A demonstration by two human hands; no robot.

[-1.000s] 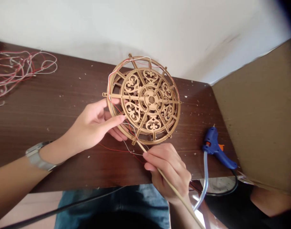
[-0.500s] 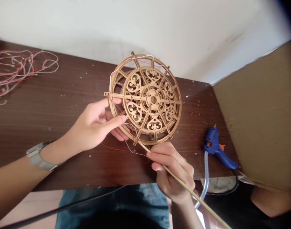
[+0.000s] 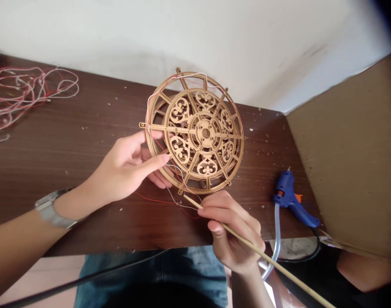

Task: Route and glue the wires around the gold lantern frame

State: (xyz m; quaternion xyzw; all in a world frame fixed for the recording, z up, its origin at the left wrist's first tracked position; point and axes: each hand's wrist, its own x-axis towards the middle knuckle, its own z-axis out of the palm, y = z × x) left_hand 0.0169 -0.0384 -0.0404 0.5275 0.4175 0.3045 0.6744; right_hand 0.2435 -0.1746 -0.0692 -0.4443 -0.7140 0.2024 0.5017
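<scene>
A round gold openwork wheel [image 3: 195, 132] with spokes and scroll cut-outs stands tilted on the dark wooden table [image 3: 70, 141]. My left hand [image 3: 131, 167] grips its left rim, thumb on top and fingers behind. Thin red and white wires [image 3: 169, 188] run round the rim and trail onto the table below it. My right hand [image 3: 233, 231] is closed on a thin wooden stick [image 3: 262, 256], held like a pencil. Its tip lies just below the wheel's lower rim, beside the wires.
A blue hot glue gun [image 3: 289, 199] with a clear glue stick and black cord lies at the table's right edge. A tangle of red and white wires [image 3: 19, 94] sits far left. A brown cardboard panel [image 3: 352, 158] stands on the right. A white wall runs behind.
My right hand has drawn back slightly toward me and lowered the stick's rear end, so the tip has come a little away from the rim. The left hand and wheel have barely moved.
</scene>
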